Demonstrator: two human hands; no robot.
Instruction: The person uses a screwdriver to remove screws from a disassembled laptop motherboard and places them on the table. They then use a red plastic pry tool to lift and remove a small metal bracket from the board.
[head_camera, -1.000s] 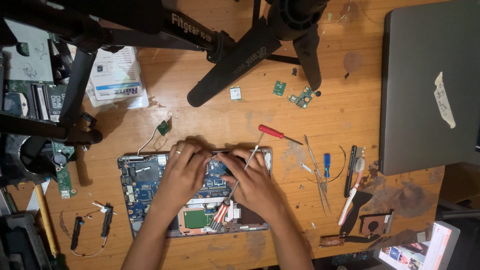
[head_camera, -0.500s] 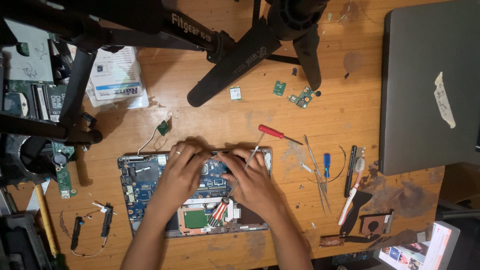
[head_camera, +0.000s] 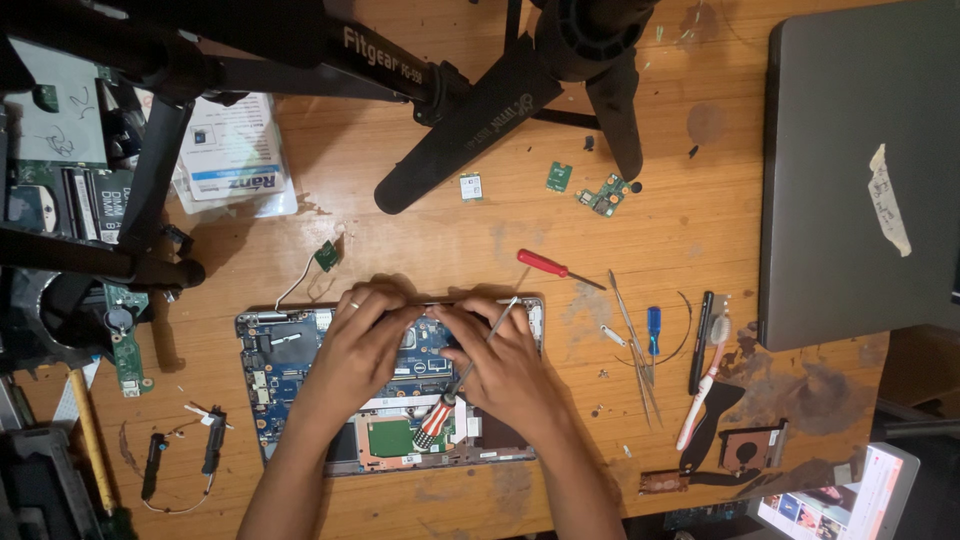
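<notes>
Both hands, left hand (head_camera: 362, 345) and right hand (head_camera: 508, 365) (screwdriver (head_camera: 462, 378) seemingly tucked under), on opened laptop base (head_camera: 270, 360).

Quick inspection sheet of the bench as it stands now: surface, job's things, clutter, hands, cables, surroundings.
Surface: wooden table, stained at right.
Job's things: opened laptop base, blue board exposed; striped-handle screwdriver lying across it.
Clutter: red screwdriver, tweezers, blue driver, toothbrush, small green boards.
Hands: left hand and right hand both pressed on the base's far edge.
Cables: thin wire with green module; black wired parts.
Surroundings: black tripod, closed grey laptop.
</notes>
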